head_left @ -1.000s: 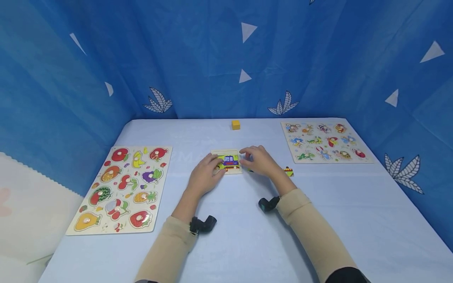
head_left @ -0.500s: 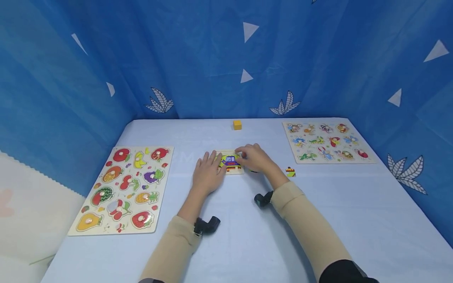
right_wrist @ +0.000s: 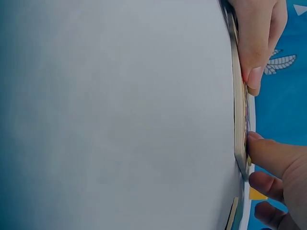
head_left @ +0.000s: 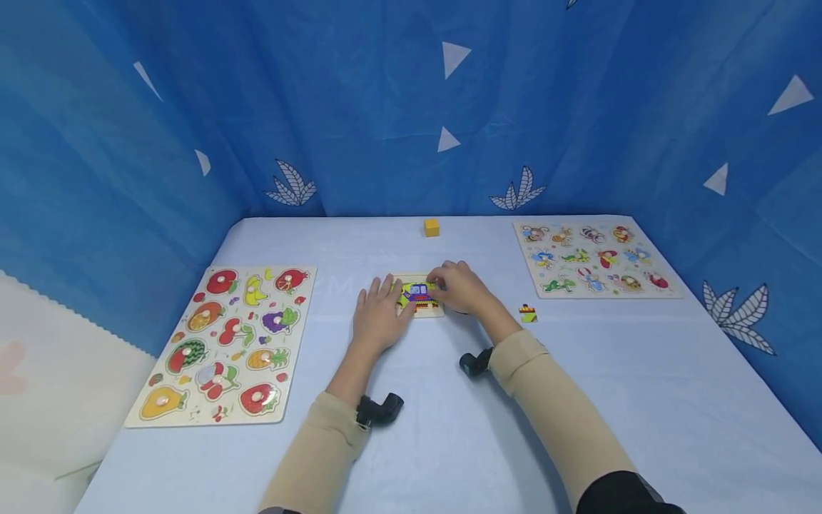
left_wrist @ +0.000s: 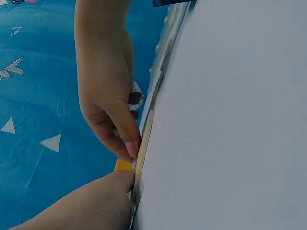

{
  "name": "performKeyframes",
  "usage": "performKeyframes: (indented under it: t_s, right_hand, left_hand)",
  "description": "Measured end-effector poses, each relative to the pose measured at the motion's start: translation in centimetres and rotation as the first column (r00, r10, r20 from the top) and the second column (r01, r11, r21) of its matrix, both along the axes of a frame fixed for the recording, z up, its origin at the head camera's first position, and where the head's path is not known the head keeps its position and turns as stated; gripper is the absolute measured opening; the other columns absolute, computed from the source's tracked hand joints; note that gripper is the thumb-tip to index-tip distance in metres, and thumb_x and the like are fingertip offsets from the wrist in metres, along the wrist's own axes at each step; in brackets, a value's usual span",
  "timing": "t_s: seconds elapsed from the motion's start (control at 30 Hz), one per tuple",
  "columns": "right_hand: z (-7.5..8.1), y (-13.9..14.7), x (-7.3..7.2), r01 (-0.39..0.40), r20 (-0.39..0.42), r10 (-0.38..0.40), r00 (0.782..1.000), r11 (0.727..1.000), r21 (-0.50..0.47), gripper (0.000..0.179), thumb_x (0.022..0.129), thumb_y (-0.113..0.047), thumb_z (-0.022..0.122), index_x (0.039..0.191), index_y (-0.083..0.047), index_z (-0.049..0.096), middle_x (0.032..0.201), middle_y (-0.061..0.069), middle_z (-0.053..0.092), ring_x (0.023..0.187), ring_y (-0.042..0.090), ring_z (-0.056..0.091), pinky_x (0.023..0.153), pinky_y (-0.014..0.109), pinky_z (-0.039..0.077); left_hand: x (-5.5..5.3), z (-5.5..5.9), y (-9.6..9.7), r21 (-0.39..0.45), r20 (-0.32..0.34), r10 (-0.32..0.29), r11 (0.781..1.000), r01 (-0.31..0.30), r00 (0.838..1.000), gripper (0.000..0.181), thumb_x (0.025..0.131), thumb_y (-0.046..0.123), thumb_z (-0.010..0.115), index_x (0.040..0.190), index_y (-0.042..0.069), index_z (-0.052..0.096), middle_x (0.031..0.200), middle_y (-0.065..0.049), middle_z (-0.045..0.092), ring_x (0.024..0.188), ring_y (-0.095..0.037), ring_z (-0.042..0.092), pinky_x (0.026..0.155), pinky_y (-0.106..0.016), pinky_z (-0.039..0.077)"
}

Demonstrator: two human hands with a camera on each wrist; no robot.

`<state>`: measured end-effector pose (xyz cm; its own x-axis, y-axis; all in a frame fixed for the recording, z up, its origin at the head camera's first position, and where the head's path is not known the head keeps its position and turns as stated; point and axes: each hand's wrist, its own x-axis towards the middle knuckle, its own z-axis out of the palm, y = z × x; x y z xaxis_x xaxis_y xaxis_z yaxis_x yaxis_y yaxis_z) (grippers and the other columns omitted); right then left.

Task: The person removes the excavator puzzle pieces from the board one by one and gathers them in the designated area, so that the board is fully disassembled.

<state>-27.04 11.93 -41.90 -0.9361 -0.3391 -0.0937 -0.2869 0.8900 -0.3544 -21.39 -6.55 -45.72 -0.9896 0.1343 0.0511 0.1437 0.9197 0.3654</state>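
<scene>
A small wooden jigsaw board [head_left: 425, 313] with a purple vehicle on a yellow-green ground lies flat on the table. Along its left side rests my left hand [head_left: 377, 314], fingers extended and its thumb low over the picture. My right hand [head_left: 461, 287] is at the board's right side, thumb and forefinger brought together on a puzzle piece there, which is mostly hidden by the fingers. From the left wrist view, the fingertips of the right hand [left_wrist: 108, 91] meet right at the board's surface. In the right wrist view the left thumb [right_wrist: 254, 76] presses near the board's edge.
One loose puzzle piece [head_left: 528, 313] lies right of the right hand; another piece [right_wrist: 232, 213] lies near it. A yellow cube [head_left: 432, 228] stands at the back. A fruit board [head_left: 295, 343] is at left, an insect board [head_left: 539, 271] at back right.
My left hand has flattened and its fingers have straightened over the board's left side. The right hand has shifted slightly left onto the board, its thumb and fingers drawing closer together.
</scene>
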Motion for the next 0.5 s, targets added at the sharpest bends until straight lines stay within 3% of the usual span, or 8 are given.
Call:
performKeyframes:
  t_s: [0.3, 0.5]
  right_hand:
    - [-0.22, -0.45, 0.02, 0.050, 0.029, -0.048, 0.998, 0.995, -0.086, 0.032, 0.092, -0.031, 0.071, 0.120, -0.015, 0.068, 0.108, 0.001, 0.061, 0.105, 0.019, 0.050, 0.095, 0.037, 0.049]
    - [-0.15, -0.53, 0.11, 0.108, 0.070, -0.098, 0.993, 0.982, -0.156, 0.027, 0.090, -0.026, 0.073, 0.114, -0.016, 0.065, 0.100, 0.002, 0.061, 0.099, 0.020, 0.050, 0.085, 0.035, 0.049]
  left_hand:
    - [0.03, -0.09, -0.01, -0.007, -0.006, 0.012, 1.000, -0.012, 1.000, 0.070, 0.100, 0.057, 0.043, 0.154, 0.013, 0.036, 0.164, -0.008, 0.026, 0.154, -0.033, 0.019, 0.125, -0.055, 0.015]
    - [-0.04, -0.02, 0.01, 0.001, 0.000, 0.012, 1.000, -0.012, 1.000, 0.070, 0.099, 0.057, 0.043, 0.154, 0.014, 0.036, 0.164, -0.008, 0.026, 0.154, -0.033, 0.019, 0.125, -0.055, 0.015]
